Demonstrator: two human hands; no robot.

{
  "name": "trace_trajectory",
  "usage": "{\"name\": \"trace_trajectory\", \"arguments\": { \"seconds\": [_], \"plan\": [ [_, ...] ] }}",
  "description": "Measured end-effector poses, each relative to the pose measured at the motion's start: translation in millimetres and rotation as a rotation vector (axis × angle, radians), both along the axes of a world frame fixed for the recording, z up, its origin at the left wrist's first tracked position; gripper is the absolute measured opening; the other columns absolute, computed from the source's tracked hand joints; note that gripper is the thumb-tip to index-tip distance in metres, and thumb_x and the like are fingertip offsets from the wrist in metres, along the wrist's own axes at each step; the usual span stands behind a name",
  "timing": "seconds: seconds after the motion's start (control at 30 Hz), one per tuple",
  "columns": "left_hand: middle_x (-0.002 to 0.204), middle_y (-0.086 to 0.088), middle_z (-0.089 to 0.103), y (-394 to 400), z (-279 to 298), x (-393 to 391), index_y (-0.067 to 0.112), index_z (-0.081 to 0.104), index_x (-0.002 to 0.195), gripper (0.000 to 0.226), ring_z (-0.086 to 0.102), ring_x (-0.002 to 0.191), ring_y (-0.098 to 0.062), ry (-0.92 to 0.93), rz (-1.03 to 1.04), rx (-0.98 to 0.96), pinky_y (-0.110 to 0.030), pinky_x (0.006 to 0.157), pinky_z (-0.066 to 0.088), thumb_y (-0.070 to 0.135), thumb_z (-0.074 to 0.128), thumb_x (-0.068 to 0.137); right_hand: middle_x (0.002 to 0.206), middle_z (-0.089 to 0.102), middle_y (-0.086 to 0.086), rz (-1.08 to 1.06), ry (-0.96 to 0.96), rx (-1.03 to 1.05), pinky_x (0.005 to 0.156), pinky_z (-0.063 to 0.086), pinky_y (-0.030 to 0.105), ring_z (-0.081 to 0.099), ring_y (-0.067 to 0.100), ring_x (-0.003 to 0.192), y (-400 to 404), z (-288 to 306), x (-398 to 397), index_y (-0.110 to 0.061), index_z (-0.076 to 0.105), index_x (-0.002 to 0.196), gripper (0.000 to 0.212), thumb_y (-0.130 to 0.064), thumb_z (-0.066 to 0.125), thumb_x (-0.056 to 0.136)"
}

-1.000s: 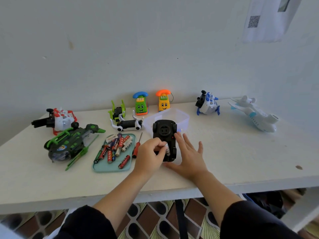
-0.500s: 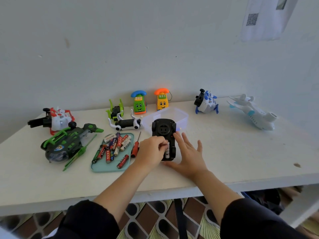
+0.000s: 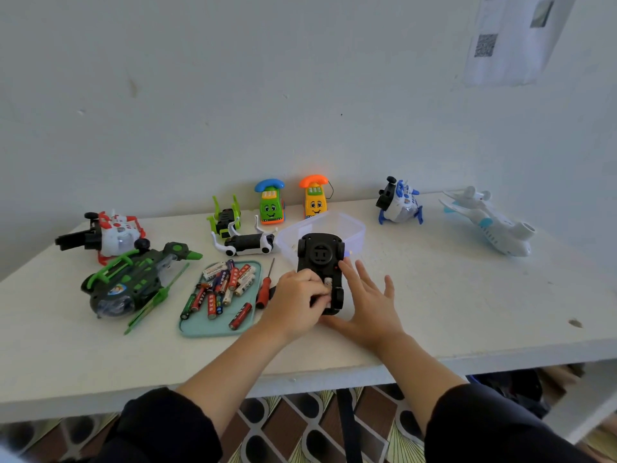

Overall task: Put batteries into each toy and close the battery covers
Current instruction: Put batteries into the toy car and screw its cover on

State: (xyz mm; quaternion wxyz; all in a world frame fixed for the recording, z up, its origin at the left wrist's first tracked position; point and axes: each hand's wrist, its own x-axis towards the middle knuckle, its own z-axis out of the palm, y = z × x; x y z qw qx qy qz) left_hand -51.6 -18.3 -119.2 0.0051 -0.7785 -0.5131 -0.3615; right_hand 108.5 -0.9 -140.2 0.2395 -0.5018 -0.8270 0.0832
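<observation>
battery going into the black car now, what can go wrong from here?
1. The right hand only lies flat beside the car, not gripping it, so the car may slide as the left hand pushes on the battery.
2. The left hand hides most of the bay, so polarity or seating errors could go unnoticed.
3. The screwdriver lies right by the left wrist and may get knocked.

I am facing a plain white wall [image 3: 233, 95] bearing a taped paper sheet with a QR code [image 3: 507, 38], standing over a white table [image 3: 467, 315] above patterned flooring [image 3: 300, 426].
</observation>
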Motion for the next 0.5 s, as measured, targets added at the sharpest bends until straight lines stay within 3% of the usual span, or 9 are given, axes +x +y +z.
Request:
{"name": "trace_trajectory", "arguments": {
  "seconds": [0.1, 0.17, 0.27, 0.33, 0.5],
  "plan": [
    [0.082, -0.004, 0.067, -6, 6, -21, 0.005, 0.074, 0.087, 0.016, 0.058, 0.071, -0.011, -0.203, 0.096, 0.132, -0.015, 0.070, 0.046, 0.012, 0.060, 0.080, 0.143, -0.014, -0.025, 0.007, -0.010, -0.016, 0.113, -0.005, 0.055, -0.006, 0.002, 0.141, 1, 0, 0, -0.035, 0.000, 0.149, 0.104, -0.084, 0.023, 0.060],
    [0.088, -0.006, 0.067, -1, 14, -42, 0.007, 0.073, 0.092, 0.016, 0.061, 0.076, -0.017, -0.201, 0.318, 0.091, -0.026, 0.070, 0.050, 0.006, 0.059, 0.084, 0.142, -0.017, -0.025, 0.014, -0.034, -0.028, 0.113, -0.008, 0.053, -0.011, -0.001, 0.138, 0, 2, 0, -0.036, -0.006, 0.148, 0.104, -0.083, 0.022, 0.059],
    [0.095, -0.001, 0.062, 3, 27, -66, 0.018, 0.066, 0.092, 0.019, 0.059, 0.096, -0.025, 0.258, 0.666, -0.276, -0.032, 0.076, 0.040, 0.011, 0.049, 0.088, 0.143, -0.018, -0.023, 0.029, -0.040, -0.033, 0.113, -0.010, 0.052, -0.012, -0.001, 0.138, -3, 3, 0, -0.035, -0.010, 0.147, 0.100, -0.077, 0.021, 0.063],
    [0.096, -0.001, 0.059, 3, 30, -73, 0.017, 0.057, 0.086, 0.017, 0.053, 0.101, -0.025, 0.506, 0.752, -0.396, -0.034, 0.079, 0.037, 0.007, 0.043, 0.086, 0.145, -0.019, -0.021, 0.033, -0.053, -0.039, 0.114, -0.010, 0.051, -0.009, 0.003, 0.143, -3, 3, -1, -0.032, -0.011, 0.148, 0.098, -0.072, 0.018, 0.063],
    [0.099, 0.000, 0.061, 8, 25, -73, 0.021, 0.055, 0.089, 0.022, 0.052, 0.105, -0.024, 0.614, 0.762, -0.399, -0.033, 0.082, 0.036, 0.004, 0.041, 0.086, 0.145, -0.022, -0.017, 0.031, -0.091, -0.028, 0.116, -0.007, 0.050, -0.010, 0.004, 0.142, -5, 4, -1, -0.028, -0.010, 0.149, 0.098, -0.073, 0.012, 0.065]
  ]
}}
